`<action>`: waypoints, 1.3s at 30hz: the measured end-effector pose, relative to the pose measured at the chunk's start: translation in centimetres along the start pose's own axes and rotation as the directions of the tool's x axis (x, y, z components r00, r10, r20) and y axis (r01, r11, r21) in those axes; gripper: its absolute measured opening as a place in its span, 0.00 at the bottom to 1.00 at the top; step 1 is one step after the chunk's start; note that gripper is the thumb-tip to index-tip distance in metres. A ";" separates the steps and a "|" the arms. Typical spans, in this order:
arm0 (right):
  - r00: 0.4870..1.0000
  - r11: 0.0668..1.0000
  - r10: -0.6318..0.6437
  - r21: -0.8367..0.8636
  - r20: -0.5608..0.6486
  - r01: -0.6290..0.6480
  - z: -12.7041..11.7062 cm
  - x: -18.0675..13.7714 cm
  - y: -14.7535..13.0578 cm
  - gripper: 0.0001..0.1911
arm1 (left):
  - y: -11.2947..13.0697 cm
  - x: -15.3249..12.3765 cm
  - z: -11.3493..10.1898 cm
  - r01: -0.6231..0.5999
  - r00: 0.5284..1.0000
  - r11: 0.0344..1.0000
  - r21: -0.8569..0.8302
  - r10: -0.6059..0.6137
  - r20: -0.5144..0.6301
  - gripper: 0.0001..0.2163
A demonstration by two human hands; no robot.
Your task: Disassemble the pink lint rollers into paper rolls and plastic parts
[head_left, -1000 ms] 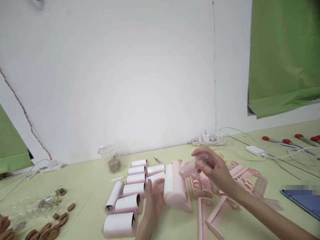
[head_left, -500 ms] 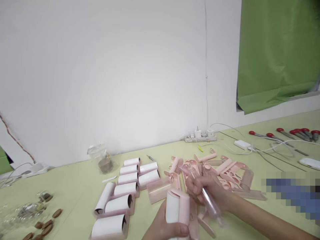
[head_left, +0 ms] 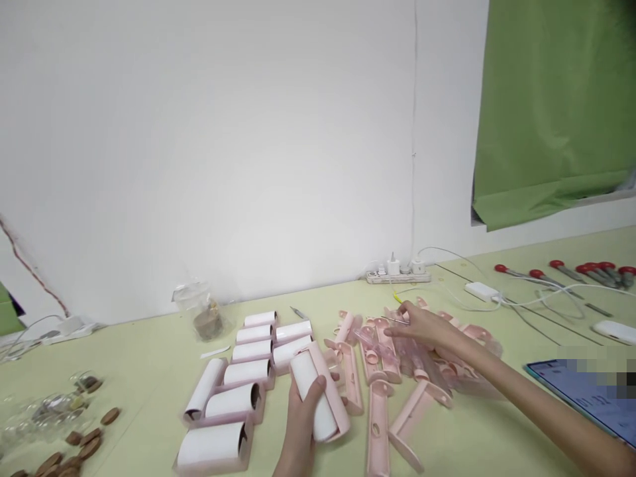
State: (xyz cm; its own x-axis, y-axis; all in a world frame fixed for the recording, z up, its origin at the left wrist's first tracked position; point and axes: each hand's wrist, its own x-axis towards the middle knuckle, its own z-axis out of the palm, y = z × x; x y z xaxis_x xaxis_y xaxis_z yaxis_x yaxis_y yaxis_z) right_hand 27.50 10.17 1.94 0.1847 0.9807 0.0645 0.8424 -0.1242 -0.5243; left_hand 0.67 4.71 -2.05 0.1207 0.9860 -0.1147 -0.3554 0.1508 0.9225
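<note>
My left hand (head_left: 302, 419) is wrapped round a pink holder with a white roll in it (head_left: 318, 392), held just above the table at lower centre. My right hand (head_left: 421, 326) reaches out over a heap of pink plastic parts (head_left: 397, 371). Its fingers are stretched and rest on the heap near a thin metal pin (head_left: 395, 320). To the left of my left hand lie two rows of several pink holders with white rolls (head_left: 242, 377).
The pale green table (head_left: 149, 371) carries a plastic bag (head_left: 199, 311), brown discs (head_left: 74, 444) at the left, a power strip (head_left: 397, 273) by the wall, red-handled tools (head_left: 586, 271), white cables and a tablet (head_left: 591, 397) at the right.
My right hand let go of the clear pink piece and stretched forward onto the heap. My left hand tilted the roll holder and moved it left toward the rows.
</note>
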 end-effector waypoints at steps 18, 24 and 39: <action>0.803 0.782 -0.596 0.226 0.000 0.580 2.4 -9.4 -7.6 0.15 | 1.0 -0.4 0.5 -0.334 0.929 0.671 0.662 0.353 0.111 0.14; 0.802 0.796 -0.597 0.118 -0.010 0.594 1.7 -9.9 -7.5 0.15 | 0.7 -0.6 0.4 -0.350 0.931 0.626 0.697 0.316 0.183 0.13; 0.866 0.861 -0.499 0.146 0.047 0.488 4.1 -9.7 -5.0 0.23 | 0.8 -0.6 3.0 -0.447 0.894 0.672 0.591 0.352 0.276 0.11</action>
State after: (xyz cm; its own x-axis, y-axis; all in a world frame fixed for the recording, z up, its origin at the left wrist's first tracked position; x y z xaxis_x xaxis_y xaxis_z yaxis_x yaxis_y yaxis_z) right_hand 19.45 1.93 0.41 -0.2842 0.9179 0.2770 0.7412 0.3936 -0.5438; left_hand 3.15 4.02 -0.16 0.2387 0.9156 0.3236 0.2548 -0.3807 0.8889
